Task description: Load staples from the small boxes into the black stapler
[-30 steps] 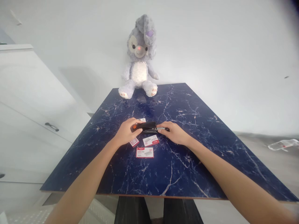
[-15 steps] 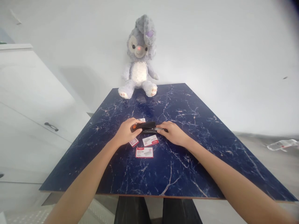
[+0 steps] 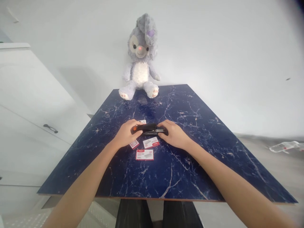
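A black stapler with an orange patch at its left end lies across the middle of the table. My left hand is closed around that left end, thumb on the near side. At the opposite end, my right hand pinches the stapler's protruding metal and black part between thumb and fingers. Just below the stapler lie small red-and-white staple boxes: one tilted box, one nearer box and one box by my left wrist. Another white box shows partly behind my left fingers.
The blue marbled table spreads around my hands. A grey plush rabbit sits at its far edge against the wall. On the left stands a white cabinet with a dark handle. Clear plastic packaging lies at the far right.
My right hand has moved slightly left, closer to my left hand, and less of the stapler's protruding metal part shows. The whole view has shifted a little. The boxes stay in place.
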Motion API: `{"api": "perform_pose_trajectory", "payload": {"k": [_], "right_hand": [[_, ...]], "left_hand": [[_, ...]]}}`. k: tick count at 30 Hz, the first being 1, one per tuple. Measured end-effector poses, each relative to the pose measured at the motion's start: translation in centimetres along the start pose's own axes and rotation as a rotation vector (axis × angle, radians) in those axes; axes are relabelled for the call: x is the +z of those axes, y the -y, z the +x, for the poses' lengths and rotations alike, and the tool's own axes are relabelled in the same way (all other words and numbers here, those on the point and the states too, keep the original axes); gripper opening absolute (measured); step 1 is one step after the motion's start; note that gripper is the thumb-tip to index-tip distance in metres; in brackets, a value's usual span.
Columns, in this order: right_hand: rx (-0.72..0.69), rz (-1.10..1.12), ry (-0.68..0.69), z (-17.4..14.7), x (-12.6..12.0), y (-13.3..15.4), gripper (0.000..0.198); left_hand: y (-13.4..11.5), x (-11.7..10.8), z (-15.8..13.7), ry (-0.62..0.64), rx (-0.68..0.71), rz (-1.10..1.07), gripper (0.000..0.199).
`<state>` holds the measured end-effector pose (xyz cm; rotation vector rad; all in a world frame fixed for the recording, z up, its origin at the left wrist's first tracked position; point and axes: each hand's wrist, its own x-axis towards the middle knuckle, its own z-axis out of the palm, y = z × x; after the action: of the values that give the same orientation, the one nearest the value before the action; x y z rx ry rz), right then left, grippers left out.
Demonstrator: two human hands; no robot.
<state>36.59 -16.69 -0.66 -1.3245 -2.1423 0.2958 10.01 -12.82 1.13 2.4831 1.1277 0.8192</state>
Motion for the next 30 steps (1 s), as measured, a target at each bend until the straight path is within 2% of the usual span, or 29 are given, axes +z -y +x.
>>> {"api": "perform_pose_trajectory", "payload": {"k": [3, 7, 10, 13, 16, 21, 30], "right_hand": [[0.081, -0.140, -0.011, -0.2, -1.3, -0.5, 0.019], [0.202, -0.297, 0.209, -0.5, -2.6, -1.7, 0.010], [0.197, -0.319, 0.290, -0.6, -2.3, -1.3, 0.010], [0.075, -0.281, 0.292, -0.4, -1.2, 0.4, 0.008], [0.022, -0.334, 0.255, -0.3, 0.1, 2.1, 0.017], [0.006, -0.386, 0.246, -0.1, 0.9, 2.5, 0.023], [0.046, -0.387, 0.208, -0.1, 1.3, 2.4, 0.017]], "left_hand": [[-0.1, 0.0, 0.0, 0.006, -0.012, 0.003, 0.025], [-0.1, 0.1, 0.0, 0.008, -0.029, 0.008, 0.025], [-0.1, 0.1, 0.0, 0.017, -0.042, 0.011, 0.025], [-0.2, 0.2, 0.0, 0.005, -0.057, -0.022, 0.024], [-0.4, 0.5, 0.0, -0.014, -0.068, -0.080, 0.022], [-0.7, 0.9, 0.0, -0.020, -0.086, -0.100, 0.021], [-0.7, 0.9, 0.2, -0.019, -0.085, -0.108, 0.022]]}}
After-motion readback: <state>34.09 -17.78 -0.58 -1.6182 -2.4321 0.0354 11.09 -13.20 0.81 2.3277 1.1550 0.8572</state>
